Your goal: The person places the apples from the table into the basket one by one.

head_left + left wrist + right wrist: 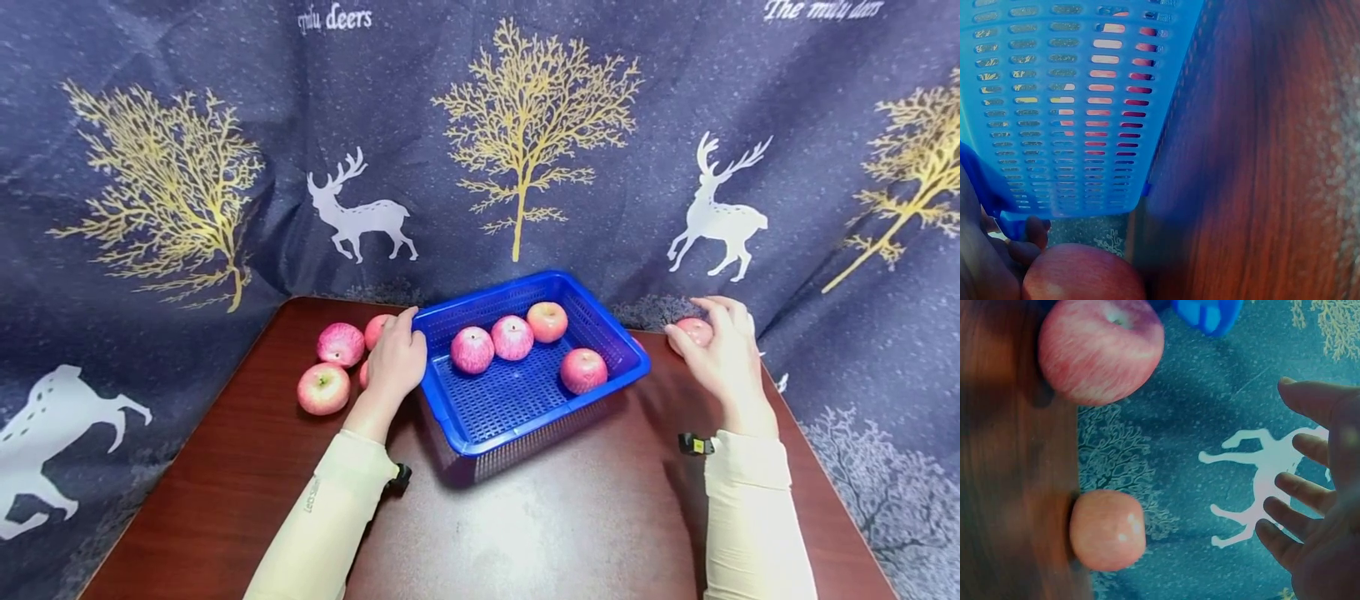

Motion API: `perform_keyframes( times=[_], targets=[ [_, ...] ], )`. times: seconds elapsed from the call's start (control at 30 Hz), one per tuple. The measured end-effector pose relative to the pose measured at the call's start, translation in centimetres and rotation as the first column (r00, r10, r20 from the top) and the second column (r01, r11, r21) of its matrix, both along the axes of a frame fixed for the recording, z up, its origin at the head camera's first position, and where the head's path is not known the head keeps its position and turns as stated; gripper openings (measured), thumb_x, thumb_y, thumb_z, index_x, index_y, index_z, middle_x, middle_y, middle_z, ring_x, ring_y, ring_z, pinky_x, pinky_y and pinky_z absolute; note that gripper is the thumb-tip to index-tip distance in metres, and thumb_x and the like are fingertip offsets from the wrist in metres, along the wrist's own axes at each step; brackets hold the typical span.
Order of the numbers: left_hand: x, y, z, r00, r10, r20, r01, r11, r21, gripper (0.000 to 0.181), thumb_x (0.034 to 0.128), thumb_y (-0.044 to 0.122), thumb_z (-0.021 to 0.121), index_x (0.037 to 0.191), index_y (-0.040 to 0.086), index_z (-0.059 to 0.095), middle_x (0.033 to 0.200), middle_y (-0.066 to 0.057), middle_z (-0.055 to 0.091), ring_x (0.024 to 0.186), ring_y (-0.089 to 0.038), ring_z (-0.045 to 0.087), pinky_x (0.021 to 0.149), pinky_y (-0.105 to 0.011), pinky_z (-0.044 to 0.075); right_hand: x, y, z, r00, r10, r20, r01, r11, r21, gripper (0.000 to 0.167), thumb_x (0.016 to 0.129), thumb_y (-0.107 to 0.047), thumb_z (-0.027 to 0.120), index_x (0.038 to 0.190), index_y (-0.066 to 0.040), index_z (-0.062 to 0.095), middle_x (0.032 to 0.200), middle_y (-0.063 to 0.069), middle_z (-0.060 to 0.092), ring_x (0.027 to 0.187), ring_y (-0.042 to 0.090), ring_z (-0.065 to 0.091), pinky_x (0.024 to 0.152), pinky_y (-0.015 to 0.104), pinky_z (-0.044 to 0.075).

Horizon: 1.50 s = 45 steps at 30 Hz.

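A blue plastic basket (517, 429) with slotted walls holds several red apples, one of them a pinkish apple (472, 350) near its left side. My left hand (397, 358) grips the rim at the basket's back left corner. Close by that hand, a red apple (1082, 275) shows below the basket in the left wrist view. Over at the right, my right hand (723, 354) hovers by a lone apple (696, 332), which its fingers partly cover in the head view. The right wrist view shows the fingers (1304, 494) spread and holding nothing, apart from that apple (1108, 530).
Several apples lie left of the basket, including a yellowish-red apple (324, 388). Another apple (1100, 353) sits by the basket's right side, mostly hidden in the head view. A dark cloth (480, 150) with deer and trees hangs behind the brown table (570, 517).
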<state>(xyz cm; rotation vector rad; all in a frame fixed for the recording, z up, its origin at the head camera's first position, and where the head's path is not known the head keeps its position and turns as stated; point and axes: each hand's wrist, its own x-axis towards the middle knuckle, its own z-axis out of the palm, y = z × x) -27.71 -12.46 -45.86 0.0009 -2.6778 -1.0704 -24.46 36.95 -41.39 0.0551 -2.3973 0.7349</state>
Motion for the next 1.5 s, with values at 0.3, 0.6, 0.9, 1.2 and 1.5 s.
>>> perform_keyframes(
  times=[0.3,0.6,0.9,1.2,1.5],
  targets=[
    [0.0,-0.1,-0.2,1.000,0.005,-0.001,-0.005,1.000,-0.005,0.057,0.1096,0.027,0.044,0.164,0.012,0.053,0.146,-0.023,0.061,0.130,-0.047,0.064,0.106,-0.065,0.051,-0.3,0.6,-1.0,0.999,0.008,-0.032,-0.007,1.000,0.010,0.062,0.091,-0.024,0.088,0.144,0.000,0.068,0.155,0.022,0.056,0.143,0.052,0.048,0.110,0.071,0.038],
    [-0.1,0.0,-0.2,1.000,0.009,0.004,-0.009,1.000,-0.009,0.057,0.1090,0.027,0.046,0.163,0.013,0.054,0.145,-0.022,0.061,0.127,-0.047,0.065,0.103,-0.065,0.052,-0.7,1.3,-2.1,1.000,-0.014,0.012,0.014,0.999,0.036,0.074,0.088,-0.028,0.092,0.150,0.001,0.063,0.159,0.028,0.050,0.145,0.056,0.044,0.113,0.072,0.036],
    [-0.1,0.1,-0.1,1.000,0.010,0.000,-0.010,1.000,-0.014,0.056,0.1090,0.025,0.047,0.163,0.013,0.054,0.145,-0.022,0.062,0.127,-0.047,0.065,0.103,-0.064,0.052,-1.0,2.2,-3.1,0.996,-0.037,0.075,0.033,0.998,0.056,0.086,0.086,-0.034,0.094,0.157,-0.003,0.058,0.165,0.032,0.040,0.152,0.058,0.036,0.117,0.075,0.032],
    [-0.1,0.0,0.0,1.000,0.016,-0.003,-0.016,1.000,-0.011,0.056,0.1090,0.025,0.048,0.163,0.013,0.054,0.144,-0.022,0.062,0.128,-0.047,0.065,0.102,-0.064,0.052,-1.3,2.9,-3.6,0.984,-0.065,0.165,0.055,0.997,0.061,0.091,0.091,-0.043,0.090,0.164,-0.005,0.051,0.170,0.033,0.032,0.154,0.061,0.030,0.118,0.078,0.031],
    [0.0,0.0,-0.1,1.000,0.013,-0.004,-0.013,1.000,-0.010,0.056,0.1092,0.026,0.047,0.163,0.013,0.054,0.144,-0.022,0.062,0.128,-0.047,0.065,0.102,-0.064,0.052,-1.4,3.2,-4.2,0.967,-0.068,0.247,0.053,0.996,0.064,0.097,0.092,-0.048,0.089,0.168,-0.008,0.045,0.175,0.035,0.023,0.158,0.062,0.024,0.116,0.081,0.030]
  ],
)
